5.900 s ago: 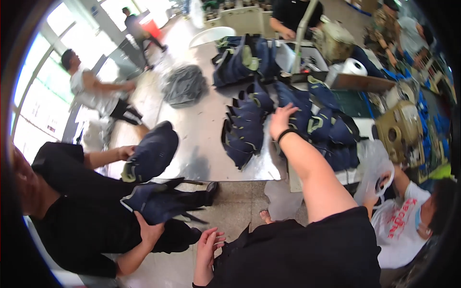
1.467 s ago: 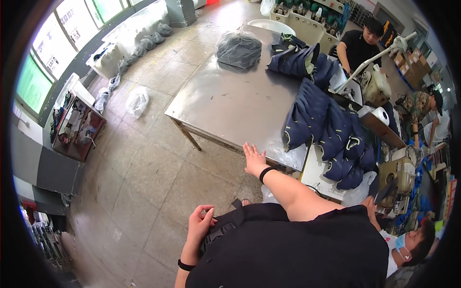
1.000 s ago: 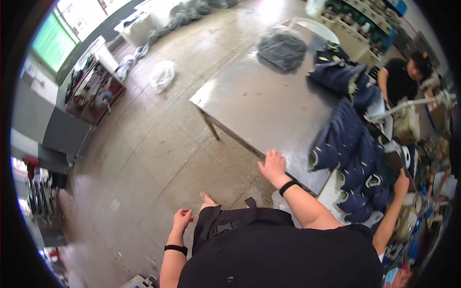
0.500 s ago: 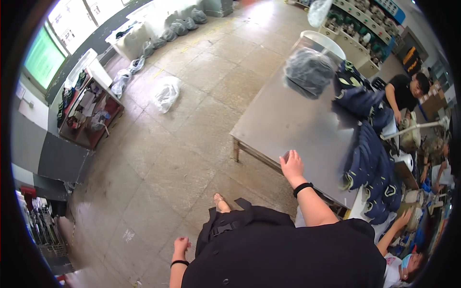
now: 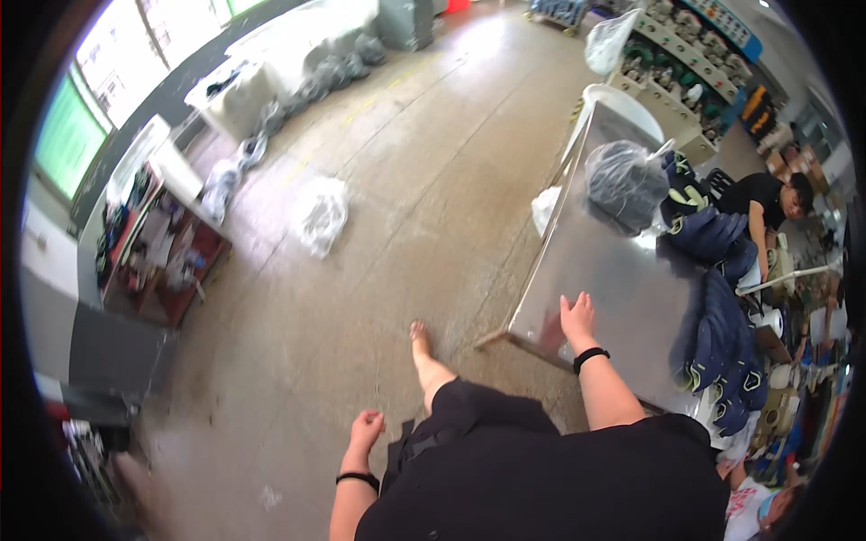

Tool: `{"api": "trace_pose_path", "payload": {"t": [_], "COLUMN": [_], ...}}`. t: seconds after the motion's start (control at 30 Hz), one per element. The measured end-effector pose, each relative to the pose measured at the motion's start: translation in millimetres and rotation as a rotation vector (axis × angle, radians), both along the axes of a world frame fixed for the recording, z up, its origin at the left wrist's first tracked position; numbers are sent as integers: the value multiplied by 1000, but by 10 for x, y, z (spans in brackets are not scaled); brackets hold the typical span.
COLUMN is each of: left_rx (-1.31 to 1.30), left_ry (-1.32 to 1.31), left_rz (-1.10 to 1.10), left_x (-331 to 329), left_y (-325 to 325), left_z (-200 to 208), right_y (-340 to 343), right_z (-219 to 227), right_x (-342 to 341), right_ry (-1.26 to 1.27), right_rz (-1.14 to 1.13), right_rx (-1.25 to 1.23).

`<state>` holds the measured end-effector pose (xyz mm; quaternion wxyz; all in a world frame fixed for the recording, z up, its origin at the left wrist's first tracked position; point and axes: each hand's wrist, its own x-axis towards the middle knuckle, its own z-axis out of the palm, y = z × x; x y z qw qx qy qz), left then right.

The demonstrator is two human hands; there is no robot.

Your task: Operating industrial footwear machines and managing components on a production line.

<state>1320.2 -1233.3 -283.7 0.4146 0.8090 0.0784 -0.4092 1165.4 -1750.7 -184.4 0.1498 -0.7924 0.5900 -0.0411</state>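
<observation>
My right hand [image 5: 577, 323] is over the near part of a grey metal-topped table [image 5: 564, 270]. Its fingers are stretched out with nothing in them; whether it touches the tabletop I cannot tell. Low beside my body is my left hand [image 5: 366, 433], its fingers curled in and no object visible in them. At the table's far end sits a clear plastic bag with something dark inside [image 5: 627, 185]. Dark navy padded pieces with pale green trim [image 5: 722, 334] are heaped along the table's right side.
A crumpled clear plastic bag [image 5: 322, 216] lies on the floor ahead. Left stands an open shelf unit [image 5: 162, 261] with mixed items; tied bags [image 5: 316, 88] line the wall behind. A large white tub [image 5: 631, 106] is beyond the table. Co-workers [image 5: 767, 203] sit on the right.
My left hand has come up and forward, and my leg reaches further ahead. The table now appears further right, with my right hand further over its top.
</observation>
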Motion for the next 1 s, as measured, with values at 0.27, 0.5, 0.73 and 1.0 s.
{"api": "trace_pose_path", "payload": {"t": [0.27,0.5,0.73,1.0], "left_rx": [389,219,216,215], "left_ry": [-53,-34,178,89], "left_rz": [-339,137,-237,-349], "left_x": [1360,2864,4223,6445], "left_y": [652,775,-330,-1130], "left_z": [83,355,67,174], "right_y": [-354,-461,-427,-145], "right_z": [-97,-137,-376,-1019], "right_x": [1429,2465,3273,2788], "right_ry": [80,103,164,164], "right_rz": [-418,-22,247,-204], "right_rx": [125,-120,615,691]}}
